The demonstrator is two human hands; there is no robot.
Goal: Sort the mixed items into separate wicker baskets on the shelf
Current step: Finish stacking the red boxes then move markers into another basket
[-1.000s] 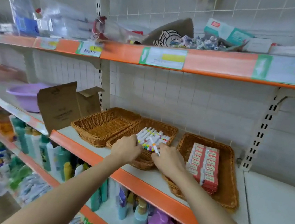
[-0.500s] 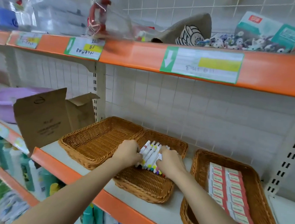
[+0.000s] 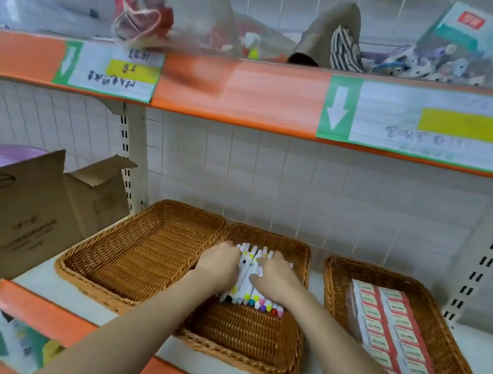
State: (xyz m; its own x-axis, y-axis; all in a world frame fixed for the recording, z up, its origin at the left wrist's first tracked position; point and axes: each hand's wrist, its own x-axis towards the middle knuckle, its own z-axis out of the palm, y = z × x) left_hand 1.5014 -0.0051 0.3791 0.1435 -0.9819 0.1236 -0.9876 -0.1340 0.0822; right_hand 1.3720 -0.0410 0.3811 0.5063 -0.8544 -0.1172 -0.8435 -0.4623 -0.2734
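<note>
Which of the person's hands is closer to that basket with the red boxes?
The right hand. It rests on the markers in the middle basket, beside the red-box basket; the left hand lies farther left.

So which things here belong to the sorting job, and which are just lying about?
Part of the job:
- left hand and right hand, both on the markers
- middle basket holding the markers
- left basket
- right basket with red boxes

Lying about:
- cardboard box
- price labels
- upper-shelf clutter
</note>
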